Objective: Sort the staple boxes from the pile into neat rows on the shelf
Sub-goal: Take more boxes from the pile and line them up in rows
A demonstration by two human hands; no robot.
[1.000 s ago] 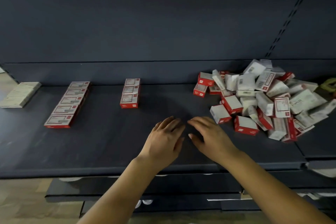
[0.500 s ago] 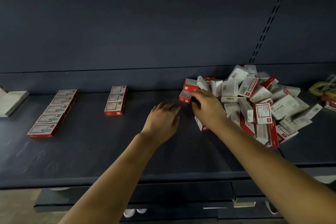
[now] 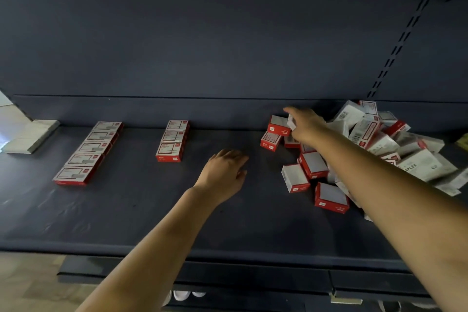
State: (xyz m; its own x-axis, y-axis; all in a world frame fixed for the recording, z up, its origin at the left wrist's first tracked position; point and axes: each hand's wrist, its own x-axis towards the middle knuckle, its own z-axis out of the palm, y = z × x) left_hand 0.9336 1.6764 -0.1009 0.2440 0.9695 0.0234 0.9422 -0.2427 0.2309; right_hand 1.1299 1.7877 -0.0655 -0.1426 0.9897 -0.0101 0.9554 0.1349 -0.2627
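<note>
1. We are at the picking step: our right hand (image 3: 305, 124) is stretched out to the far left edge of the pile (image 3: 374, 149), near the shelf's back wall (image 3: 202, 111). Its fingers are closed on a small white box (image 3: 291, 121) at the pile's top corner, just above a red-and-white box (image 3: 278, 125).
2. Our left hand (image 3: 225, 172) hovers over or rests on the bare shelf (image 3: 126, 210) between the pile and the rows; its fingers are loosely curled and it holds nothing.
3. Two rows are begun. The long row (image 3: 88, 152) of five flat boxes runs from the back toward the front at the left, and the short row (image 3: 172, 140) of three stands to its right, well apart from it.
4. Most of the task remains, by our judgement: the pile holds far more boxes than the rows do.
5. The next move, as we judge it, calls for lifting the pinched box clear without dragging its neighbours, turning it label-up, and carrying it left to the front end of the short row.
6. Room is generous: dark open shelf lies in front of both rows and between the short row and the pile.
7. Edges to mind: the front lip (image 3: 202, 253) of the shelf, where loose boxes at the near side of the pile lie closest, and the back wall just behind our reaching fingers.
8. A pale stack (image 3: 30, 137) sits at the far left, beyond the long row.
</note>
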